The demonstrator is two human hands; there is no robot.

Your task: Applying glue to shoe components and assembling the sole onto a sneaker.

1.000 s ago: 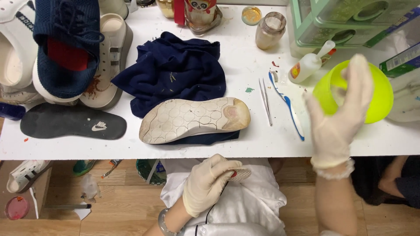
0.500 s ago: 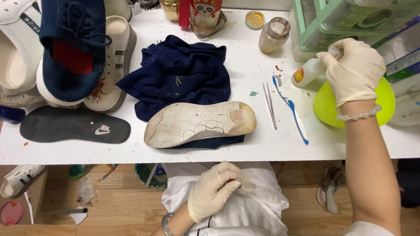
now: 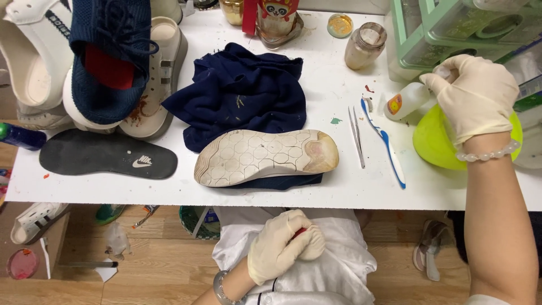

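White latex covers the right hand (image 3: 473,97), fingers closed on the small white plastic squeeze bottle (image 3: 407,100) near the table's (image 3: 339,195) right edge: light, slippery, best gripped mid-body. The left hand (image 3: 282,243) is clenched around something small.

Over at the right of the white table (image 3: 339,107), a small white squeeze bottle (image 3: 407,100) lies tilted with a round orange-and-yellow label (image 3: 394,104) facing up, its cap end under the gloved right hand (image 3: 474,96). At the back edge stands a container with a red-and-white cartoon animal label (image 3: 276,12), and just right of it a small round tin with a gold top (image 3: 340,25) and a clear glass jar (image 3: 365,45) holding pale contents. On the far left edge, a dark blue bottle with a green cap (image 3: 20,136) lies on its side.
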